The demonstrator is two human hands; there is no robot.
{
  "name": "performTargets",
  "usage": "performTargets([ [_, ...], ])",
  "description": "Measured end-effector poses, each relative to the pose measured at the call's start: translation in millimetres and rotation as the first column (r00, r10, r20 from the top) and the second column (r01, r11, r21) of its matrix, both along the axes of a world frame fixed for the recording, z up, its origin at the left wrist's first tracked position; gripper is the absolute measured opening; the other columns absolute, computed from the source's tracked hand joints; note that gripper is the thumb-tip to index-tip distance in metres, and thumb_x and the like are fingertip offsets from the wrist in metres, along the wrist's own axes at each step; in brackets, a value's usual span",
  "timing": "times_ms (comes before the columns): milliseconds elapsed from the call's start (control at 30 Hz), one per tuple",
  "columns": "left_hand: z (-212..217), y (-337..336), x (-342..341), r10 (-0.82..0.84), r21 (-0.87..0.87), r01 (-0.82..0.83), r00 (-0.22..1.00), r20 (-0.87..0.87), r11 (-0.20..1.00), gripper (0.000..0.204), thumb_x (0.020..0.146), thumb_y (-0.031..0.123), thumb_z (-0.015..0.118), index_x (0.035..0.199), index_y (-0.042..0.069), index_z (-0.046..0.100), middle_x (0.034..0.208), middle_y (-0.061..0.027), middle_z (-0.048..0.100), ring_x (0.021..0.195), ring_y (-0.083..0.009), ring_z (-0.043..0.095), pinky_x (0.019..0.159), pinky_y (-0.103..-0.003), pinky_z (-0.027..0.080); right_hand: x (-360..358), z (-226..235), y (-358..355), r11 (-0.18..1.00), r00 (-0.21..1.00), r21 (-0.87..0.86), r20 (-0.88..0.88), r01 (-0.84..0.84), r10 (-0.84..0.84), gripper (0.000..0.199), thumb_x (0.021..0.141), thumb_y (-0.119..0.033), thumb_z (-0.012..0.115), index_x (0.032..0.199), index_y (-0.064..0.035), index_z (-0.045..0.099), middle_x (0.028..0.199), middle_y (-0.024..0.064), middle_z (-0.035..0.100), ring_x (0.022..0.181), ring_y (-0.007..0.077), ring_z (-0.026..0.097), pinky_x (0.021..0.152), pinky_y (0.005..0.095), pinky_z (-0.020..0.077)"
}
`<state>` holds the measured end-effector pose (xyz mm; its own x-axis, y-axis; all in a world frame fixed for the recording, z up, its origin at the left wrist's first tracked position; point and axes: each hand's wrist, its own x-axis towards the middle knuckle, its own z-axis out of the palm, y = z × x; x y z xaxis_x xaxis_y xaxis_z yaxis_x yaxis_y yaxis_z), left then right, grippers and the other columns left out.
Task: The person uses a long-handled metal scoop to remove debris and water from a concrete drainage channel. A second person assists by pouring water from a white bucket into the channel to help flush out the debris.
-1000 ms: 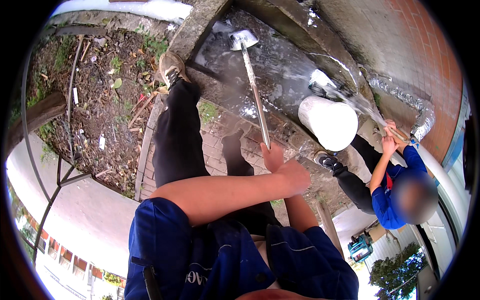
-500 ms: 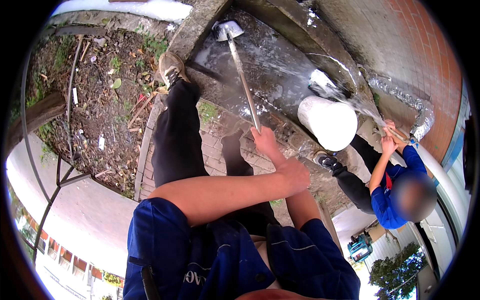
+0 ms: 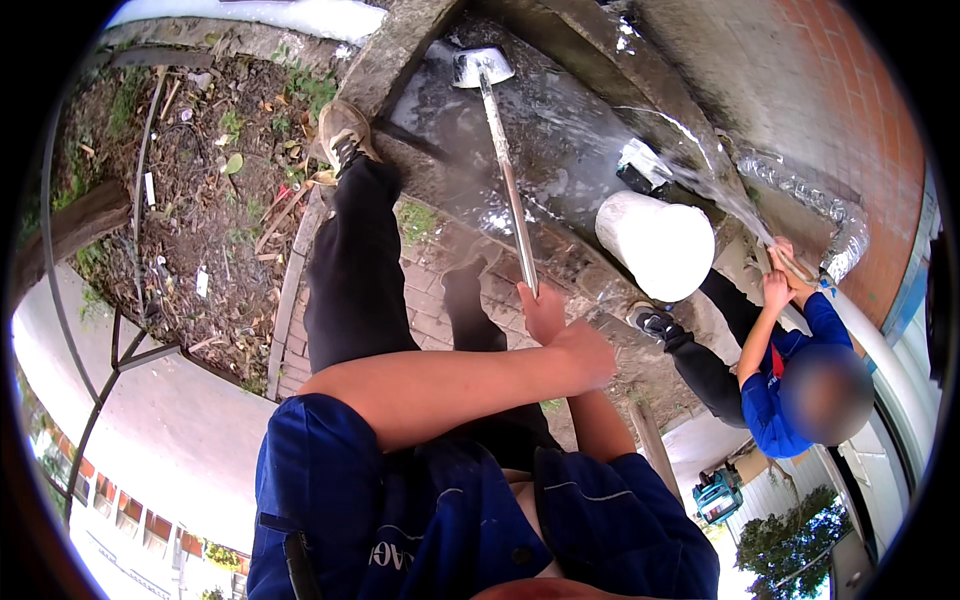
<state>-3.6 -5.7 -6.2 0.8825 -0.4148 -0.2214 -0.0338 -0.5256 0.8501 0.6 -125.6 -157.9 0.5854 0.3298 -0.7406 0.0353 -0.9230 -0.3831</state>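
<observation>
A long-handled broom (image 3: 507, 175) slants from my hands to the wet concrete floor, its white-smeared head (image 3: 483, 67) down on the surface. My right hand (image 3: 543, 312) is closed around the upper part of the handle. Just behind it, my left hand (image 3: 585, 357) is closed as a fist at the handle's top end, with my left forearm crossing over the right arm. The fingers of the left hand are partly hidden.
On the right a co-worker (image 3: 800, 370) in blue sprays water from a hose (image 3: 795, 262). A white bucket (image 3: 660, 248) stands near a white-and-dark object (image 3: 643, 165). Concrete curbs (image 3: 400, 60) edge the wet floor; a littered soil bed (image 3: 210, 220) lies left.
The broom head has shifted right and slightly nearer across the wet floor. My right hand has come a little right and back toward me; the left hand has barely moved.
</observation>
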Motion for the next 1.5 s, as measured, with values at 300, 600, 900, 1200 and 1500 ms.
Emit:
performTargets([
  [300, -8, -7, -6, 0.085, -0.057, -0.079, 0.991, 0.106, 0.995, 0.011, 0.077, 0.015, 0.067, 0.071, 0.009, 0.073, 0.072, -0.0083, 0.071, 0.07, -0.0283, 0.072, 0.062, -0.043, 0.051, 1, -28, -5, 0.975, 0.936, 0.101, 0.314, -0.198, 0.158, 0.044, 0.097, -0.037, 0.066, 0.075, 0.0002, 0.058, 0.056, 0.012, 0.06, 0.047, 0.0234, 0.058, 0.047, 0.0409, 0.0425],
  [600, -3, -1, 0, 0.024, 0.013, -0.024, 0.998, 0.051, 1.0, 0.012, 0.08, 0.016, 0.066, 0.077, 0.009, 0.075, 0.079, -0.0069, 0.074, 0.078, -0.025, 0.073, 0.067, -0.039, 0.053, 10, -8, 65, 0.888, 0.833, 0.106, -0.411, 0.448, -0.371, 0.038, 0.101, -0.035, 0.062, 0.082, -0.0032, 0.053, 0.06, 0.0037, 0.051, 0.042, 0.0121, 0.048, 0.037, 0.0292, 0.0342],
  [900, 0, -2, 3, 0.008, 0.012, -0.008, 1.0, 0.013, 1.0, 0.016, 0.085, 0.017, 0.062, 0.08, 0.01, 0.076, 0.084, -0.0071, 0.075, 0.082, -0.0258, 0.074, 0.071, -0.042, 0.054, -12, -26, 109, 0.886, 0.87, 0.17, -0.336, 0.432, -0.36, 0.04, 0.101, -0.033, 0.061, 0.077, -0.0027, 0.052, 0.058, 0.0053, 0.051, 0.038, 0.0145, 0.049, 0.035, 0.0319, 0.0354],
  [1200, -2, 7, 9, 0.008, 0.031, -0.009, 1.0, 0.027, 0.999, 0.014, 0.085, 0.015, 0.062, 0.085, 0.009, 0.076, 0.084, -0.0074, 0.075, 0.083, -0.0254, 0.074, 0.069, -0.041, 0.056, -30, -53, 120, 0.944, 0.905, 0.099, -0.332, 0.314, -0.266, 0.04, 0.102, -0.033, 0.058, 0.08, -0.0001, 0.053, 0.059, 0.0115, 0.055, 0.04, 0.0228, 0.055, 0.038, 0.0384, 0.041],
  [1500, 2, 2, 2, -0.01, -0.006, 0.01, 1.0, 0.015, 1.0, 0.013, 0.081, 0.013, 0.065, 0.077, 0.008, 0.075, 0.079, -0.0091, 0.074, 0.078, -0.0264, 0.074, 0.065, -0.041, 0.056, -48, -81, 44, 0.976, 0.989, 0.191, 0.129, -0.101, 0.077, 0.039, 0.099, -0.034, 0.06, 0.085, 0.0021, 0.056, 0.062, 0.0163, 0.06, 0.051, 0.0284, 0.063, 0.047, 0.0415, 0.0483],
])
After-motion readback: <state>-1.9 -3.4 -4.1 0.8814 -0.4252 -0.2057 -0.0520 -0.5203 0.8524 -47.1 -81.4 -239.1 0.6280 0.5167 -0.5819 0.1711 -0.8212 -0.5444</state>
